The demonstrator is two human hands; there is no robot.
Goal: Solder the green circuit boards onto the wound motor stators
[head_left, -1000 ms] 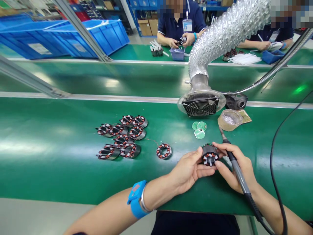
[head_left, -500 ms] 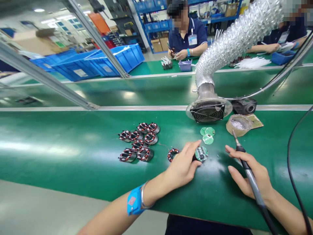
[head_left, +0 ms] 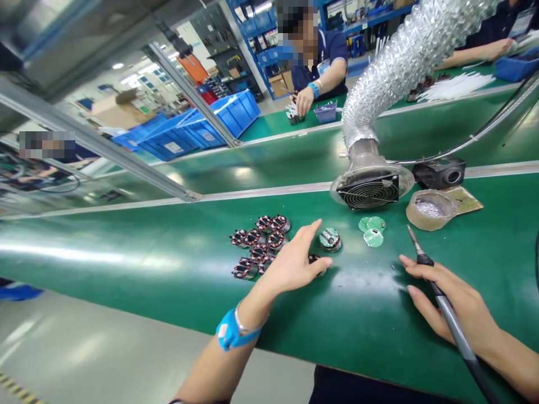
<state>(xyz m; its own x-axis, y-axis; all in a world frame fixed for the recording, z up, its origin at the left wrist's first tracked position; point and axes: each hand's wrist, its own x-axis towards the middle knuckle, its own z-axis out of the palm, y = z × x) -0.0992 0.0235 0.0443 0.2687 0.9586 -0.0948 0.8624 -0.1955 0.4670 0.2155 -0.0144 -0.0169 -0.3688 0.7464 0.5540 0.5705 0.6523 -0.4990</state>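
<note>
On the green workbench (head_left: 126,264), our left hand (head_left: 295,264) rests with fingers spread over a wound stator (head_left: 316,260), a cluster of stators (head_left: 261,241) at its nine o'clock. At its three o'clock, our right hand (head_left: 450,303) curls loosely around a soldering iron (head_left: 442,306). A stator topped with a circuit board (head_left: 330,239) stands at one o'clock of the left hand.
</note>
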